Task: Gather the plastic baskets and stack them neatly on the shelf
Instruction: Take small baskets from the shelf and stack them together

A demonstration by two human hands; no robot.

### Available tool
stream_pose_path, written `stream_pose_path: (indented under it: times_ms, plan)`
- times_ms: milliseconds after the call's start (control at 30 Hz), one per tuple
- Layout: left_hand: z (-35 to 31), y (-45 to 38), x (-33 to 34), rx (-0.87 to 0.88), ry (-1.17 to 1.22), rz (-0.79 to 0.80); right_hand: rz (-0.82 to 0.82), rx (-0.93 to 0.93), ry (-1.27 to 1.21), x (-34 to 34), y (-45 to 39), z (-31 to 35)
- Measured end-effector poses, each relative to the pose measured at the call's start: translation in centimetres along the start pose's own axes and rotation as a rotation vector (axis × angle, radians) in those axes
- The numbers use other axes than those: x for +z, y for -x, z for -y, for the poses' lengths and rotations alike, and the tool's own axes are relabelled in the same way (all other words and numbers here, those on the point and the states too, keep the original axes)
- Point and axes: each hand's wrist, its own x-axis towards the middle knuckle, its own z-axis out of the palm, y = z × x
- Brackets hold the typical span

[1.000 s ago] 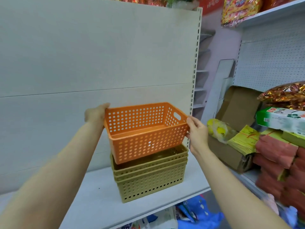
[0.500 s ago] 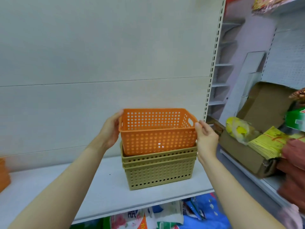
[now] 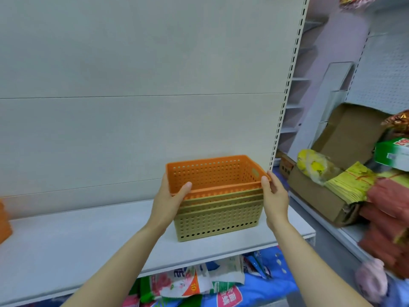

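Orange basket [image 3: 213, 175] nested in the olive baskets [image 3: 218, 214] on the shelf [image 3: 88, 235].
Left hand [image 3: 169, 199] and right hand [image 3: 274, 197] each grip its near corners, thumbs curled over the rim.

An orange basket [image 3: 212, 173], its walls dotted with rows of small round holes, sits nested in olive-tan baskets [image 3: 218, 216] bearing the same perforated pattern, on a pale grey-white shelf [image 3: 77, 238]. Right, a brown cardboard box [image 3: 318, 196] holds yellow paper bundles [image 3: 352, 180] beside red stacked packs [image 3: 389, 200].
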Motion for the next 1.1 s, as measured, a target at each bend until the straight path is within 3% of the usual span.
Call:
stream_pose_path:
  times_ms: [233,333,433,500,633,833,1100]
  plan:
    - [0.4,0.3,-1.1,0.130,-0.194,0.040,0.010,-0.082,0.087,0.5,0.2,-0.4]
    - [-0.2,0.3,-1.9,0.094,-0.235,0.052,-0.011,-0.131,0.286,0.8,-0.4,-0.3]
    - [-1.3,1.7,-3.6,0.054,-0.400,0.104,-0.104,-0.316,0.615,1.3,0.1,0.5]
    - [-1.5,3.1,-5.7,0.039,-0.620,0.049,-0.101,-0.517,0.733,2.2,1.5,1.2]
    - [-0.8,7.2,-10.5,0.115,-0.962,-0.041,0.066,-0.785,0.796,4.5,5.8,2.2]
    - [0.5,12.5,-18.0,0.114,-1.174,-0.151,0.311,-0.881,0.775,10.1,14.4,3.1]
    - [3.4,17.9,-31.8,0.062,-1.329,-0.227,0.438,-0.972,0.718,20.7,26.7,5.1]
